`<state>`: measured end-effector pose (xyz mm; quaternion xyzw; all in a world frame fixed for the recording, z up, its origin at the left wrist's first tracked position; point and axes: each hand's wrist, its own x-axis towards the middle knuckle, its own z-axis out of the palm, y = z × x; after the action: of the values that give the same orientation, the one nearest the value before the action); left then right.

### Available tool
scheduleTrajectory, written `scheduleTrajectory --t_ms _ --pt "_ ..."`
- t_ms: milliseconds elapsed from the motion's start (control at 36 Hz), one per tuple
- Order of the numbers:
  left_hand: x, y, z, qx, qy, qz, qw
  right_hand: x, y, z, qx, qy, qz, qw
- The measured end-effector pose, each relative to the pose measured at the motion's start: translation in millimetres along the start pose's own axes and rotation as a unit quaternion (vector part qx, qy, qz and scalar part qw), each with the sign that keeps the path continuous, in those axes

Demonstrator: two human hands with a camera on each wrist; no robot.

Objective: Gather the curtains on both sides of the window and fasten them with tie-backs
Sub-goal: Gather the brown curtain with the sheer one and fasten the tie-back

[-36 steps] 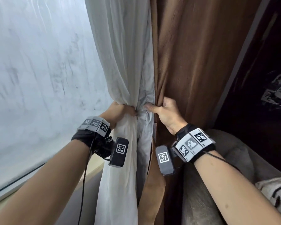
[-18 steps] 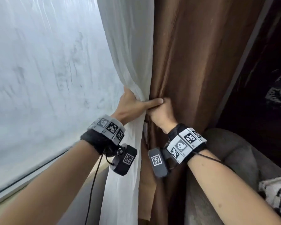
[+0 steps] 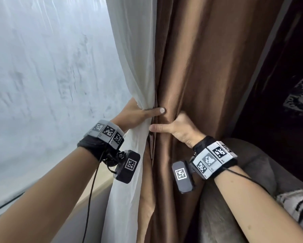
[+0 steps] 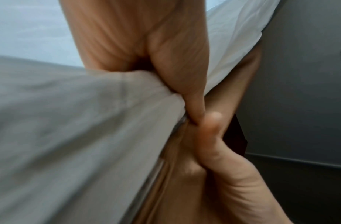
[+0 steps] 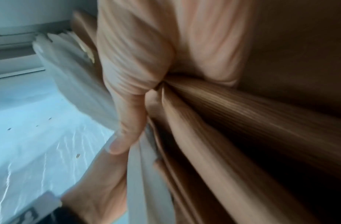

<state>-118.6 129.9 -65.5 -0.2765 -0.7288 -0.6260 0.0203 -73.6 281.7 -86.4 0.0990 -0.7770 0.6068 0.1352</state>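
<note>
A white sheer curtain (image 3: 135, 50) hangs beside a brown curtain (image 3: 199, 67) at the window's right side. My left hand (image 3: 138, 114) grips the bunched white curtain, its thumb lying across onto the brown cloth. Just below and to the right, my right hand (image 3: 177, 127) grips the gathered brown curtain, thumb pointing left. In the left wrist view the left hand (image 4: 186, 94) pinches white curtain (image 4: 69, 136) against brown folds. In the right wrist view the right hand (image 5: 135, 84) clutches brown curtain (image 5: 242, 128) folds. No tie-back shows in any view.
The bright window pane (image 3: 47, 85) fills the left, with its sill (image 3: 94, 190) below. A grey upholstered seat (image 3: 249, 172) stands at the lower right, with a patterned cloth (image 3: 298, 206) on it. A dark room lies to the right.
Both hands have shifted right with the curtains, bunching them tighter. The right hand has moved from beside the left hand to below its thumb.
</note>
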Motion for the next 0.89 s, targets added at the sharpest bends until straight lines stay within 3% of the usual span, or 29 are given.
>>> scheduleTrajectory --t_ms 83,222,472,556,639,694,778,889 --pt "0 1 5 0.01 -0.007 0.008 1.0 1 -1 6 0.002 0.023 -0.016 1.0" --pt "1 -1 -7 0.05 -0.036 0.001 0.998 8 6 -5 -0.018 0.072 0.03 0.997" --pt "0 -2 -2 0.039 0.069 -0.052 0.996 3 6 -11 0.064 0.027 0.083 0.994" --pt "-7 3 -5 -0.059 -0.001 -0.099 0.993 0 4 -11 0.089 0.013 0.096 0.991" --pt "-14 9 -8 -0.154 -0.14 -0.1 0.973 -4 -2 -7 0.092 0.018 0.088 0.992" --pt "-13 11 -8 -0.145 -0.181 -0.113 0.966 -6 -6 -2 0.064 0.021 0.074 0.995" --pt "-4 11 0 -0.085 -0.141 -0.142 0.976 -8 -15 4 -0.006 0.017 0.034 0.999" --pt "2 12 9 -0.096 -0.081 -0.146 0.981 -4 -20 4 -0.054 0.006 0.013 0.998"
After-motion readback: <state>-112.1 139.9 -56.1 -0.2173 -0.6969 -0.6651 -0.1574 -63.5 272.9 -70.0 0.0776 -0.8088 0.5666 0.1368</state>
